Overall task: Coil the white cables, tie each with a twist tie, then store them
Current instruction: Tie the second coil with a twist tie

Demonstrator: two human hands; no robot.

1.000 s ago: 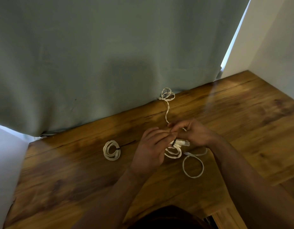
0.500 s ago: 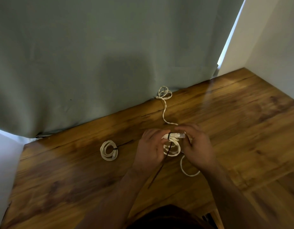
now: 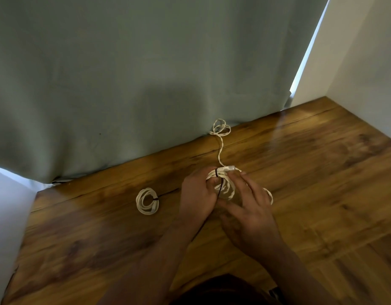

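Note:
My left hand point(image 3: 196, 195) grips the left side of a coiled white cable point(image 3: 226, 188) in the middle of the wooden table point(image 3: 322, 183). A clear plug point(image 3: 228, 168) pokes out at the coil's top. A black twist tie point(image 3: 217, 175) wraps over the coil beside my left fingers and trails down under my wrist. My right hand point(image 3: 248, 208) rests over the coil's right side with fingers spread; what it pinches is hidden. A loose white cable point(image 3: 220, 137) runs from the coil back to a small tangle at the curtain. A finished tied coil point(image 3: 147, 201) lies to the left.
A grey-green curtain point(image 3: 124, 84) hangs along the table's back edge. White walls point(image 3: 366, 62) close in at the right and at the far left. The table's front right corner point(image 3: 278, 289) is near my body.
The black twist tie has been drawn over the coil's top. My right hand has shifted down and opened over the coil, and the loose loop at the right has been drawn closer.

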